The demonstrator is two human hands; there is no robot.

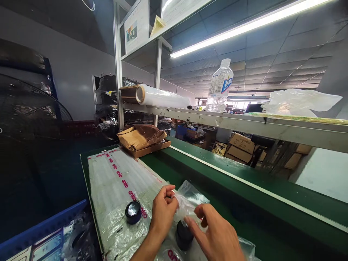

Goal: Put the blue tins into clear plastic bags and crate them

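Note:
My left hand (164,210) pinches the edge of a clear plastic bag (186,201) above the wrapped worktop. On the bag's other side is my right hand (216,230), its thumb and fingers curled near the plastic; whether it grips the film is hard to make out. Beneath and between the hands stands a dark round piece (184,235), partly covered by my right fingers. A second black round piece with a glossy top (133,212) sits on the plastic-covered surface, left of my left hand.
A cardboard tray (152,148) with brown paper lies at the worktop's far end. Beyond the green belt (217,177), a shelf (190,114) holds a film roll (163,96) and a water bottle (220,87). A blue crate (46,232) is at lower left.

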